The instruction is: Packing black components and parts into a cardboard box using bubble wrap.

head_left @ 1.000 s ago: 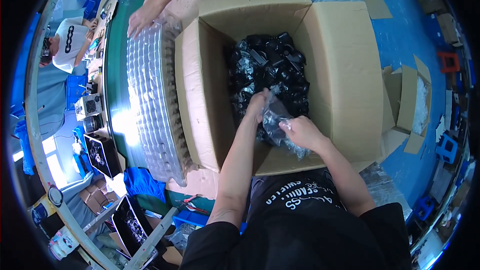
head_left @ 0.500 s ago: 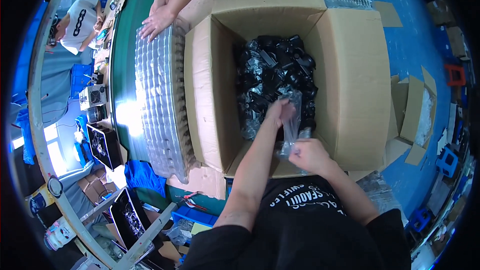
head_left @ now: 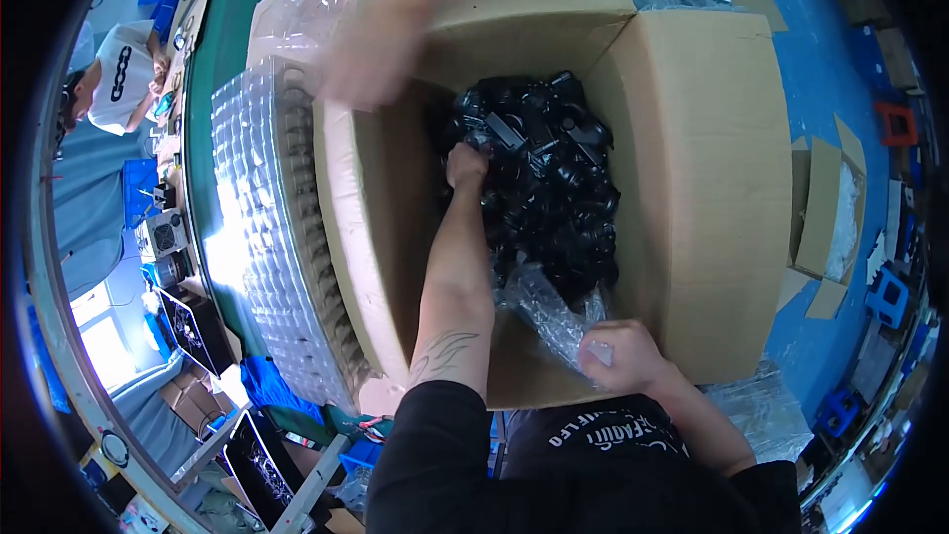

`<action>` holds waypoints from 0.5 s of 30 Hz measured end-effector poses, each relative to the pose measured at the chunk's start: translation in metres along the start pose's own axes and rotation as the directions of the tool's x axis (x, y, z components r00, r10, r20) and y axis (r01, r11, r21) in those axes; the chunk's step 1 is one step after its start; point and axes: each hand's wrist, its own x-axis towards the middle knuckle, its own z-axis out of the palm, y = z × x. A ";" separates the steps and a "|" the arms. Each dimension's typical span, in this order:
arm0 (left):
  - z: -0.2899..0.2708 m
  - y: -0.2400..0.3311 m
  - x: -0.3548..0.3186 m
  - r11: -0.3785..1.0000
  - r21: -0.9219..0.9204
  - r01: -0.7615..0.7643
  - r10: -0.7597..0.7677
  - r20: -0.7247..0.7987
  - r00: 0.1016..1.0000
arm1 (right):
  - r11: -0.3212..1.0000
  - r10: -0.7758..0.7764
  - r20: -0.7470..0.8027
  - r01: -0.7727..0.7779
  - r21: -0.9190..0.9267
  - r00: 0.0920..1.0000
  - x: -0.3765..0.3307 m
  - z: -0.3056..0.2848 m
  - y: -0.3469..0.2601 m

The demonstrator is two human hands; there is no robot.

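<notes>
Fingers of the right hand (head_left: 625, 356) are clamped on the near end of a crumpled piece of clear plastic (head_left: 547, 311); the rest of it lies ahead of them and to their left. Its long axis slants, the free end pointing away from the right fingers toward the far left, down to the black parts (head_left: 554, 193). Well ahead of that grip, the left hand (head_left: 467, 166) reaches into the pile, its fingers curled and partly hidden, so I cannot tell what they hold, if anything. Both sets of fingers are within the cardboard box (head_left: 717, 178), its right flap folded outward beside the right ones. To the left of the left fingers, beyond the box wall, clear moulded trays (head_left: 259, 227) rest over a green work surface (head_left: 229, 25). Another person's arm (head_left: 395, 25), blurred, crosses ahead and left of them. Blue floor (head_left: 825, 109) spreads out to the right of both hands.
</notes>
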 end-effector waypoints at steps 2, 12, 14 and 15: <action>0.003 -0.017 0.007 0.991 0.102 -0.082 0.082 0.007 0.997 | 0.997 0.000 -0.032 -0.002 -0.081 0.999 0.002 0.003 -0.003; -0.030 -0.059 -0.034 0.853 -0.032 -0.521 0.518 -0.068 0.853 | 0.928 -0.304 -0.330 0.200 -0.313 0.894 0.016 0.018 0.004; -0.040 -0.059 -0.072 0.825 -0.239 -0.512 0.471 -0.209 0.857 | 0.928 -0.369 -0.303 0.328 -0.178 0.879 0.023 0.013 0.002; -0.045 -0.067 -0.097 0.756 -0.430 -0.494 0.381 -0.325 0.865 | 0.917 -0.397 -0.295 0.386 -0.099 0.869 0.020 0.015 -0.002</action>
